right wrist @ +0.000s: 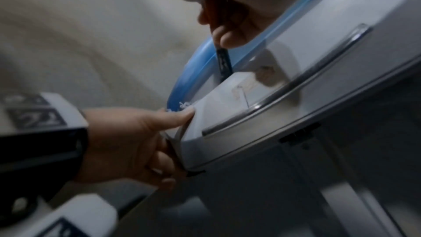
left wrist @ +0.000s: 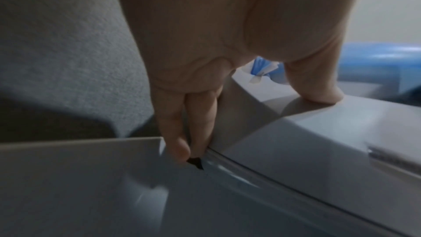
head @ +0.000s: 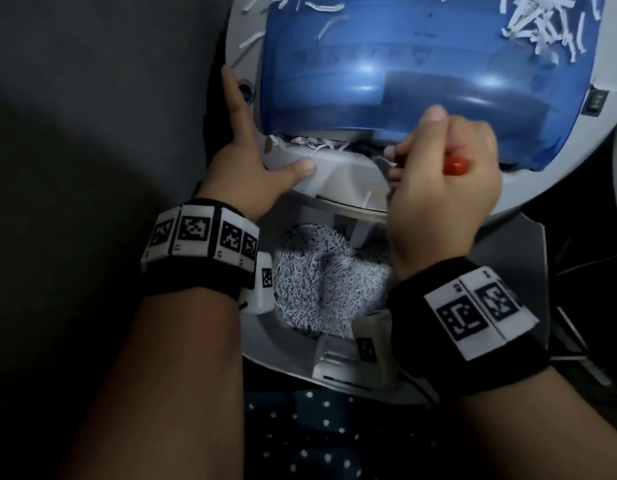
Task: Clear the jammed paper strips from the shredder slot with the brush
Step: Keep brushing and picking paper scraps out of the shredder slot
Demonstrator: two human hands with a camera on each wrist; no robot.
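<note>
Right hand (head: pixel 442 181) grips the red-handled brush (head: pixel 456 166), its tip pointing left along the slot (head: pixel 334 143) toward jammed strips (head: pixel 317 145) beside the left hand (head: pixel 255 168), which clasps the shredder (head: pixel 341 174) rim.

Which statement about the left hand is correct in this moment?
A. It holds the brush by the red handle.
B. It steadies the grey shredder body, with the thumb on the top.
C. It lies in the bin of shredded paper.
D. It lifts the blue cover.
B: the left hand grips the edge of the grey shredder body, thumb on top, while the right hand holds the red-handled brush.
</note>
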